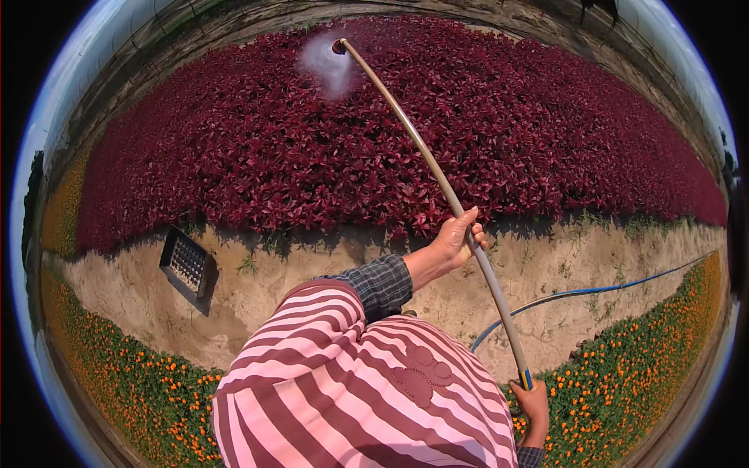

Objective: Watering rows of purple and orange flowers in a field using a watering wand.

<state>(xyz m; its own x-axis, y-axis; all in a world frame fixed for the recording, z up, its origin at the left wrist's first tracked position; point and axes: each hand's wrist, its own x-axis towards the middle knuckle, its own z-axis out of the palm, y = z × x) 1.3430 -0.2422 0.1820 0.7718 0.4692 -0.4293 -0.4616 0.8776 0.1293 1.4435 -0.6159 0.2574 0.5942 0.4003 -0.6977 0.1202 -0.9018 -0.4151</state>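
My left hand [459, 238] is wrapped around the middle of a long, pale watering wand [430, 158]. Low at the right, my right hand [533, 399] grips the wand's near end, just below a blue and yellow section [525, 379]. The wand slants up and leftward over a bed of dark red leafy plants [351, 152]. From the round spray head [339, 47] at its far tip, a white mist of water [330, 67] falls onto the leaves.
A bare earth path [562, 263] with small weeds runs before me. A black plastic seedling tray [186, 262] sits on its left part. A blue hose [585, 291] curves along the right. Orange-flowered plants [158, 374] border the near side. Translucent plastic-covered tunnels [117, 35] stand beyond.
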